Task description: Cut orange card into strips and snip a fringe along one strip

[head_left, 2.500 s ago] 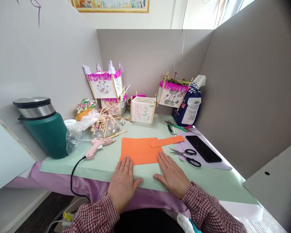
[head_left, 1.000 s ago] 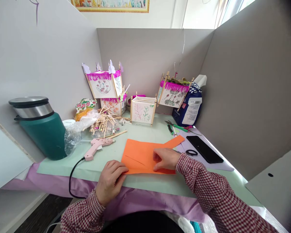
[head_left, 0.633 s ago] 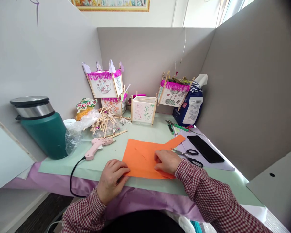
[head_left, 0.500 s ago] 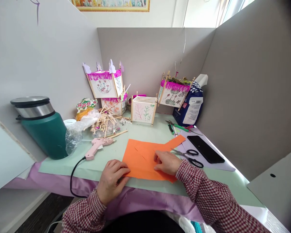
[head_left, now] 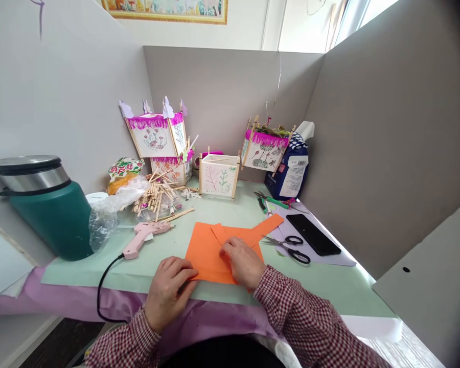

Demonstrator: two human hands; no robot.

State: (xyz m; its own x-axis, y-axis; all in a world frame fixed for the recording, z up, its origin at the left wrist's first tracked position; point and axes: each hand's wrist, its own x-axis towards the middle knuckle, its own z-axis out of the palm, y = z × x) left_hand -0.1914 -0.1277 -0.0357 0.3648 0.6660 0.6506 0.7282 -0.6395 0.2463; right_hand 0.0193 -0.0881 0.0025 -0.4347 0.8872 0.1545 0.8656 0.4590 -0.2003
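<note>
Left hand (head_left: 168, 294) and right hand (head_left: 241, 263) lie curled on the orange paper (head_left: 203, 253) (matte, folded diagonally) at the near edge of the mint table cover (head_left: 329, 289); any pinch cannot be confirmed. Black-handled scissors (head_left: 287, 250) lie right; pink glue gun (head_left: 145, 234) left.

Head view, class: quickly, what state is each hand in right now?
Left hand: curled on the near edge of the orange paper, grip unclear.
Right hand: fingers on the folded flap, grip unclear.
</note>
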